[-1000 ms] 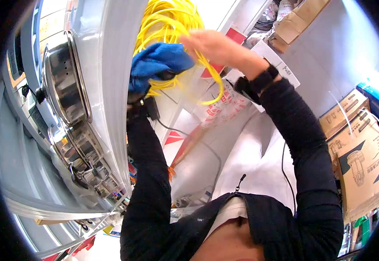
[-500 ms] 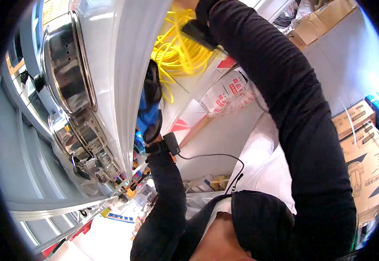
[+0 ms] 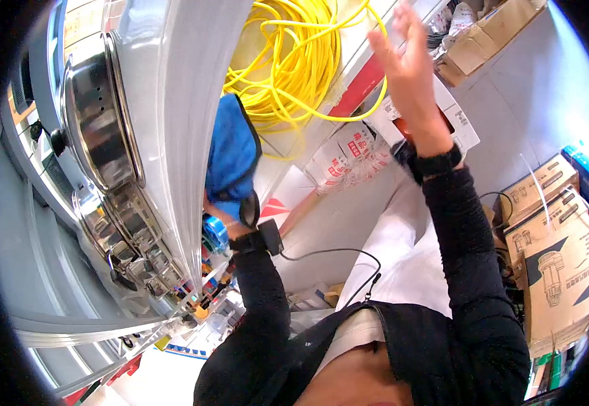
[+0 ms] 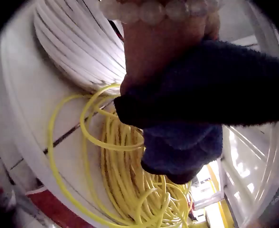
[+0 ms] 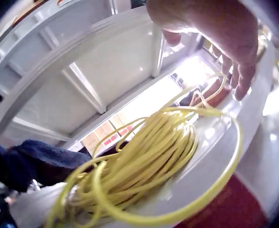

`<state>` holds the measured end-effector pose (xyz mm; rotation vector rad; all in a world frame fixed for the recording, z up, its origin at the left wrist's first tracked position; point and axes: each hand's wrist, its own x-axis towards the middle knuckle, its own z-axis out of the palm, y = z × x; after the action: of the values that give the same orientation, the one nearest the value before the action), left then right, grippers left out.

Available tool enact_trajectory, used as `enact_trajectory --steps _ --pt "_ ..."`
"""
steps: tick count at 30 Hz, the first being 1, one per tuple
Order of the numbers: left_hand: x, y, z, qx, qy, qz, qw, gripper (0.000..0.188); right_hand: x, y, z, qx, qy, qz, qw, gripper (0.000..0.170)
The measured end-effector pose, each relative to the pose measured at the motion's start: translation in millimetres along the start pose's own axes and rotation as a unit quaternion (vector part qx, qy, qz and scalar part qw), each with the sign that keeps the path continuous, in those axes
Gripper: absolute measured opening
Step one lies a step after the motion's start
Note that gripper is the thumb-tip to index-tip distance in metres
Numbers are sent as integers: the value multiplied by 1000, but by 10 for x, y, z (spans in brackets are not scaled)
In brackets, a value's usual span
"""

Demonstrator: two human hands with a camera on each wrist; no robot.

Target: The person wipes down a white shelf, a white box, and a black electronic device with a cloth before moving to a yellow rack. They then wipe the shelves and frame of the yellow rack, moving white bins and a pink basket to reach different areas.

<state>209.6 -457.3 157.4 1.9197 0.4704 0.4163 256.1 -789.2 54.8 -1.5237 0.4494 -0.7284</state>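
White shelving [image 3: 193,81] frames the work I'm following from here. Yellow cable [image 3: 320,61] lies mostly gathered in a coil just beyond the fingers of the left hand [image 4: 158,52], while loose loops reach toward those of the right hand [image 3: 413,78]. I'd judge it partly done: the coil is formed, the stray loops remain. Right fingers are extended, gripping nothing; whether a loop touches them I can't tell. Blue cloth [image 3: 230,149] hides the left fingers, so I can't read their grip. Past the right fingertips sits a cardboard box [image 3: 487,40].
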Motion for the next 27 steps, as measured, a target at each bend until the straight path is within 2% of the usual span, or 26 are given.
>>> enact_trajectory --steps 1,2,3,4,6,8,9,10,11,12,13,14,15,16,17,19,20,21,23,25,26,27 --pt "-50 43 -33 -70 39 -89 993 60 -166 54 9 47 -34 85 995 75" --pt "-45 27 -86 -200 -76 -158 964 58 -298 162 64 44 -45 114 992 82" --pt "-41 11 -139 -299 -175 -248 905 56 -330 167 75 -1 -30 112 993 82" --pt "30 -64 -190 -429 -411 -295 748 53 -353 147 87 -45 -14 109 993 82" --pt "-152 -167 -310 -485 -502 -264 666 48 -341 225 106 -124 23 94 988 83" --pt "-453 -100 -296 -314 -304 -376 817 58 -202 169 111 21 25 180 983 82" --pt "-604 -68 -291 -223 -202 -431 850 64 -117 127 116 94 24 221 970 82" --pt "-516 -245 -115 -355 -374 -515 685 82 -27 106 163 60 46 206 976 76" --pt "-542 -405 55 -284 -443 -523 670 93 95 101 226 50 25 222 973 72" --pt "-632 -402 359 -268 -487 -506 659 101 231 101 300 39 4 238 971 67" --pt "-727 -266 660 -254 -483 -498 674 107 342 83 373 27 -17 255 967 63" --pt "-770 -147 902 -247 -488 -462 698 108 437 27 448 74 -43 176 981 51" --pt "-729 -215 1034 -285 -473 -463 693 100 518 -48 538 121 -70 97 986 41" --pt "-653 -190 1176 -265 -437 -448 734 94 566 -91 641 167 -97 17 981 35" --pt "-571 -151 1305 -243 -401 -430 772 88 595 -64 766 100 -120 51 986 36" --pt "-365 -145 1416 -278 -380 -390 791 73 639 -50 1040 -30 -162 116 979 39" --pt "-320 -96 1424 -227 -312 -394 834 61 615 -94 1193 -122 -159 6 980 42" --pt "-285 -75 1392 -202 -323 -354 854 58 578 -197 1321 -210 -154 -105 960 46" --pt "-256 1 1333 -159 -327 -299 882 54 475 -350 1454 -231 -160 -337 899 40" --pt "-231 112 1318 -124 -313 -272 901 51 521 -424 1625 -42 -120 -448 885 38" --pt "-161 93 1355 -126 -310 -277 901 50 557 -404 1640 -24 -139 -435 889 39" --pt "-104 109 1369 -169 -318 -308 881 47 590 -376 1660 -6 -157 -421 893 40"
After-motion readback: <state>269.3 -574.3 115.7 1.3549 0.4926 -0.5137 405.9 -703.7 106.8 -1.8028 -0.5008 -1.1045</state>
